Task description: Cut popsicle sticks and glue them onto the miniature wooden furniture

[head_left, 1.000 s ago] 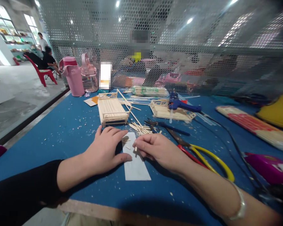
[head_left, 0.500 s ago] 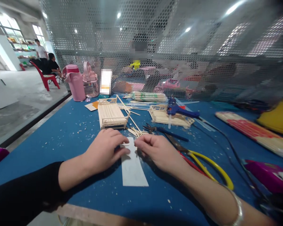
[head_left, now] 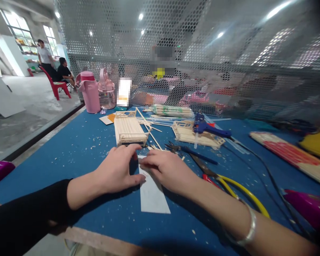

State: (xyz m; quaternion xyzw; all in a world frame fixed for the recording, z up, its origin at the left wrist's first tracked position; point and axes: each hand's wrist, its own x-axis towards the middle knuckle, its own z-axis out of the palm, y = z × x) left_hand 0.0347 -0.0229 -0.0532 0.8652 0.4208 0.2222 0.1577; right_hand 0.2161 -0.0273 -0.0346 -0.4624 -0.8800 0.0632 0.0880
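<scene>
Here at the middle, the right hand (head_left: 170, 169) dips over the paper (head_left: 153, 197), its fingers drawn in; I can't tell how tight its grip is or whether it holds anything. The left hand (head_left: 113, 172) is empty, thumb and fingers spread, likely guarding the paper's edge. Both wrists lie low, forearms angling inward. Just beyond, a stick frame (head_left: 129, 128) sits on the surface (head_left: 109, 209); the glue gun (head_left: 213, 129) rests over another frame (head_left: 181, 131), probably parked within reach.

Blue tbl (head_left: 69, 153) w/ wht paper (head_left: 154, 196), pliers (head_left: 201, 155), scissors (head_left: 214, 175).
</scene>
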